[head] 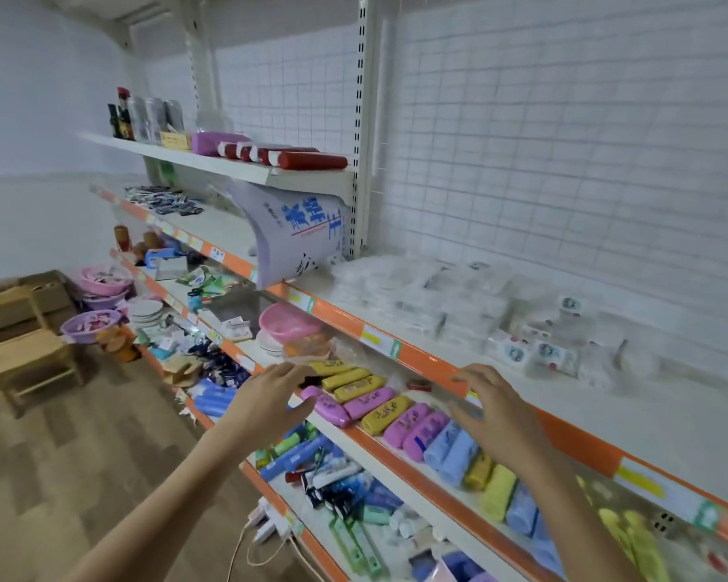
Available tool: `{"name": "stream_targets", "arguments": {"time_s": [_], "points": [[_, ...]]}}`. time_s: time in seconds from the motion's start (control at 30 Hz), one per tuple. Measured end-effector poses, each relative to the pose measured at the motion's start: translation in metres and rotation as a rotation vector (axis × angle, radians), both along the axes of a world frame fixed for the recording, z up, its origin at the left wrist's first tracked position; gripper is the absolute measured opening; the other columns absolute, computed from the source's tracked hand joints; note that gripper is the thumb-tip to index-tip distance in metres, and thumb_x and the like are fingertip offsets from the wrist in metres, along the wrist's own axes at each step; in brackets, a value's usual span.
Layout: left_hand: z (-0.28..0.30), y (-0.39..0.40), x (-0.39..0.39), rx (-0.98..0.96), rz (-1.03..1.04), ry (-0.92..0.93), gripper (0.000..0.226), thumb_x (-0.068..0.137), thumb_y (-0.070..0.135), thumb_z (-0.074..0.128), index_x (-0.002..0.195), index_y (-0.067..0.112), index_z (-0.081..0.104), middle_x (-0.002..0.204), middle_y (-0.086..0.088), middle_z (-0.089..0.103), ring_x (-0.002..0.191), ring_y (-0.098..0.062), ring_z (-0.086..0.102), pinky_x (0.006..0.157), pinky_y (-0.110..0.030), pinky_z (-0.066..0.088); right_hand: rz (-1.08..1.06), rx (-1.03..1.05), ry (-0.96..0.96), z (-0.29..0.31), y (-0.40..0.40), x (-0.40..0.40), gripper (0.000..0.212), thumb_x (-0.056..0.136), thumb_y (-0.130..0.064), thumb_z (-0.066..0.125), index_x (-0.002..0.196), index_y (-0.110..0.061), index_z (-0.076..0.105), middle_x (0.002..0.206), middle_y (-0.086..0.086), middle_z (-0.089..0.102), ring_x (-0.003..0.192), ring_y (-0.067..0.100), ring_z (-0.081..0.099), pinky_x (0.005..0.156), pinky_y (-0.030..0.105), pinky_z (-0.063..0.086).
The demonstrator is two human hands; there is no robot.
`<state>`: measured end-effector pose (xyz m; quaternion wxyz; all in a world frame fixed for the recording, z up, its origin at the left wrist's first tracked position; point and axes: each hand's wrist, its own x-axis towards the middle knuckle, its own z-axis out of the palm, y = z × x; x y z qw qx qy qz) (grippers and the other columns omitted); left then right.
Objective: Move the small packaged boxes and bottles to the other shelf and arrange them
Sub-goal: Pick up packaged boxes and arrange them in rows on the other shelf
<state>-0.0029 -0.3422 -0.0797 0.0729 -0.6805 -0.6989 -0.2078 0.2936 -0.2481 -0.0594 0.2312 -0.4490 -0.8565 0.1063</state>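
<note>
Both hands were empty with fingers loosely spread: my left hand (270,396) hovered at the near end of the row of small packaged boxes (379,407), my right hand (490,407) over its middle. The packs lay side by side at the front of the middle shelf (349,430); probably light, stiff and a bit slick, so I'd pinch across the short sides. Target was likely the upper shelf (606,417) behind.

Large blue Chinese characters are printed on a pale sack (288,233) hung beneath the upper shelf (211,161), but they are too blurred to be read with certainty. Price tags (377,339) are fixed along the orange shelf edge right of the sack; nothing on them can be read.
</note>
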Motion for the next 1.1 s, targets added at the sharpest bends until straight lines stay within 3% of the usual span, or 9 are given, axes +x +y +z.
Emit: {"name": "stream_targets", "arguments": {"time_s": [0.1, 0.23, 0.4, 0.6, 0.73, 0.87, 1.1], "points": [[0.007, 0.043, -0.008, 0.057, -0.051, -0.040, 0.048, 0.086, 0.045, 0.049, 0.127, 0.020, 0.053, 0.122, 0.002, 0.059, 0.103, -0.020, 0.060, 0.077, -0.031, 0.050, -0.054, 0.029, 0.004, 0.011, 0.036, -0.001, 0.035, 0.091, -0.034, 0.054, 0.125, -0.027, 0.050, 0.131, -0.011, 0.041, 0.112, 0.009, 0.050, 0.085, 0.028, 0.044], [0.022, 0.114, -0.009, 0.094, -0.121, -0.090, 0.040, 0.089, 0.035, 0.055, 0.127, 0.024, 0.052, 0.121, 0.004, 0.058, 0.102, -0.014, 0.058, 0.080, -0.028, 0.048, -0.117, 0.086, 0.012, 0.029, 0.096, 0.001, 0.035, 0.090, -0.033, 0.056, 0.125, -0.026, 0.051, 0.131, -0.007, 0.043, 0.115, 0.013, 0.050, 0.087, 0.032, 0.044], [0.053, 0.216, -0.007, 0.111, -0.175, -0.083, 0.041, 0.091, 0.039, 0.051, 0.129, 0.025, 0.047, 0.121, 0.005, 0.055, 0.112, -0.012, 0.051, 0.084, -0.028, 0.044, -0.173, 0.123, 0.041, 0.053, 0.175, 0.000, 0.037, 0.090, -0.033, 0.056, 0.126, -0.027, 0.051, 0.133, -0.008, 0.043, 0.121, 0.013, 0.046, 0.093, 0.030, 0.040], [0.085, 0.327, -0.017, 0.123, -0.209, -0.042, 0.041, 0.090, 0.040, 0.052, 0.127, 0.025, 0.048, 0.120, 0.005, 0.056, 0.108, -0.012, 0.053, 0.084, -0.026, 0.042, -0.146, 0.128, 0.069, 0.072, 0.262, -0.021, 0.035, 0.090, -0.030, 0.056, 0.124, -0.027, 0.051, 0.122, -0.012, 0.048, 0.116, 0.010, 0.047, 0.087, 0.023, 0.037], [0.092, 0.384, -0.029, 0.031, -0.241, -0.002, 0.040, 0.091, 0.035, 0.053, 0.128, 0.022, 0.047, 0.123, 0.004, 0.053, 0.107, -0.014, 0.053, 0.082, -0.023, 0.040, -0.114, 0.058, -0.079, 0.075, 0.309, -0.046, 0.038, 0.091, -0.033, 0.054, 0.128, -0.024, 0.048, 0.127, -0.005, 0.050, 0.117, 0.012, 0.046, 0.089, 0.025, 0.038], [0.088, 0.442, -0.045, -0.126, -0.303, -0.055, 0.036, 0.088, 0.033, 0.058, 0.122, 0.023, 0.051, 0.119, 0.002, 0.056, 0.108, -0.016, 0.055, 0.090, -0.031, 0.045, -0.113, -0.001, -0.372, 0.078, 0.347, -0.070, 0.044, 0.093, -0.034, 0.050, 0.134, -0.020, 0.043, 0.133, 0.005, 0.046, 0.120, 0.019, 0.044, 0.094, 0.030, 0.038], [0.079, 0.511, -0.052, -0.449, -0.525, 0.004, 0.039, 0.083, 0.024, 0.067, 0.120, 0.023, 0.055, 0.119, 0.002, 0.053, 0.101, -0.009, 0.048, 0.083, -0.020, 0.039, -0.231, -0.176, -0.628, 0.074, 0.386, -0.094, 0.055, 0.083, -0.051, 0.059, 0.129, -0.023, 0.049, 0.133, 0.005, 0.041, 0.117, 0.025, 0.042, 0.096, 0.032, 0.038]]}}
